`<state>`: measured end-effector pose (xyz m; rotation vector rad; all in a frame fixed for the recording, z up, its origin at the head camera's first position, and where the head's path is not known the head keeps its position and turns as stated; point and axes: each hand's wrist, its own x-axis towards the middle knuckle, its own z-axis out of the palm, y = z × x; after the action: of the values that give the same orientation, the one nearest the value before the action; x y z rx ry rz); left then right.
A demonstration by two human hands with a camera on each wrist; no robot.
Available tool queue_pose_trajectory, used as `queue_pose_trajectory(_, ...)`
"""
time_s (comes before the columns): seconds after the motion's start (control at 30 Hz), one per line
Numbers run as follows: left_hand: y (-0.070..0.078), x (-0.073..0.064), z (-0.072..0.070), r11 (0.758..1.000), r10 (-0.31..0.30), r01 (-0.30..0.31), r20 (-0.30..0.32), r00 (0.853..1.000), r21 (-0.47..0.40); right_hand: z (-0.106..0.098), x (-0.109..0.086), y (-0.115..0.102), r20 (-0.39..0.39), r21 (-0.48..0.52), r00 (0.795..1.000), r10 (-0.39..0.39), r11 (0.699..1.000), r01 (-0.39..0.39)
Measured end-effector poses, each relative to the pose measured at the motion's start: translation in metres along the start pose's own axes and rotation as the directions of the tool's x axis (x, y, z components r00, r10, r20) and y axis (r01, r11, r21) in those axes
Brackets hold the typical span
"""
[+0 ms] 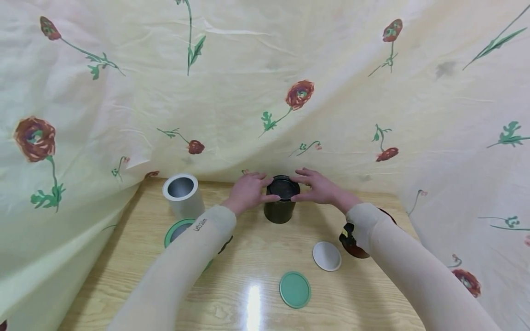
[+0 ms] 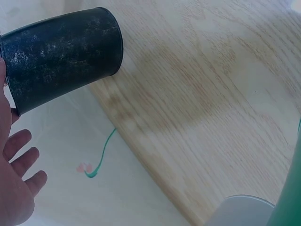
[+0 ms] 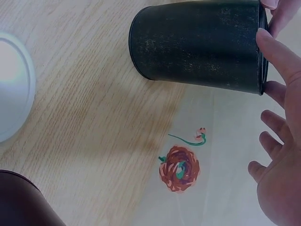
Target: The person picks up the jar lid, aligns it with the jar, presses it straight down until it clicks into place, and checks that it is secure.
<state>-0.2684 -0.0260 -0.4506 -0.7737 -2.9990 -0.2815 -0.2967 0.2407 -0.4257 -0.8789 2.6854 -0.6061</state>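
Cream cloth sleeves (image 1: 406, 262) loomed. Left hand (image 1: 246, 191) and right hand (image 1: 323, 187) gripped a black cylindrical canister (image 1: 279, 211), likely stiff metal, best rim-held.

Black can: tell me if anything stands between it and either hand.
Nothing visible does: the left hand and right hand already touch the black can at its top edge, from opposite sides. The white lid and green lid lie nearer the person.

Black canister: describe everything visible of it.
The black canister is a metal-looking cylinder with scuffed, flecked sides and a rim at each end; its dark top face sits recessed. It is upright near the far edge of the table, base contact unclear. The left hand and right hand touch its upper rim from opposite sides.
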Motion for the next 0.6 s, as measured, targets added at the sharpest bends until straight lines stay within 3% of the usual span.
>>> queue_pose_trajectory(0.27, 0.006, -0.003, 0.003, 0.999, 0.011, -0.012, -0.030, 1.000, -0.040, 0.007, -0.004, -0.006, -0.085, -0.064, 0.996, -0.031, 0.998, 0.026)
queue_pose_trajectory(0.43, 0.011, -0.004, 0.006, 0.999, -0.022, 0.022, -0.008, 1.000, -0.033, 0.016, -0.005, -0.008, -0.128, -0.153, 0.989, -0.071, 0.987, 0.052)
queue_pose_trajectory(0.6, 0.016, -0.002, 0.007, 0.998, -0.046, 0.047, 0.022, 0.999, -0.034, 0.021, -0.005, -0.006, -0.127, -0.165, 0.991, -0.052, 0.986, 0.030)
